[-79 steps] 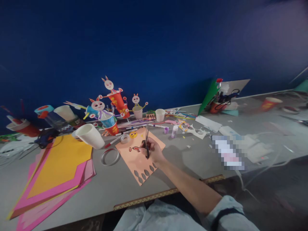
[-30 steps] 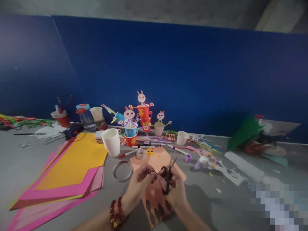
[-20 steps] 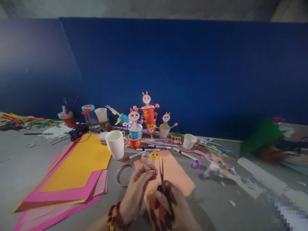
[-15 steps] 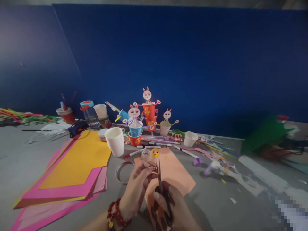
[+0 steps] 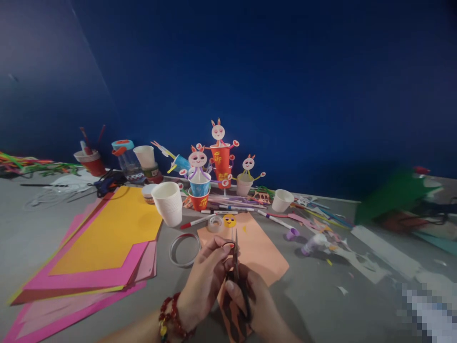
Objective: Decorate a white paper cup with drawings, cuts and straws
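My right hand (image 5: 259,297) is closed round the dark handles of a pair of scissors (image 5: 235,261), whose blades point up and away, slightly parted. Pinched between thumb and fingers of my left hand (image 5: 205,276) is a small paper piece (image 5: 229,245) with a dark edge and a reddish-orange tone, right beside the blades. Whether the blades touch it is hard to make out. Beneath both hands lies a peach paper sheet (image 5: 267,250) with cut-away shapes at its near end. A yellow smiling-face cut-out (image 5: 229,220) rests at its far edge.
Coloured paper sheets (image 5: 107,228) are stacked at left. Grey tape (image 5: 172,250), clear tape (image 5: 215,224) and stacked white cups (image 5: 167,205) stand close by. Behind are cup figures with rabbit faces (image 5: 218,132). Paper scraps (image 5: 364,267) lie at right, near a blurred green shape (image 5: 389,200).
The camera view has shifted slightly, so the table things sit a little higher and further left. Both hands keep their grips, with the scissors still beside the small paper piece.
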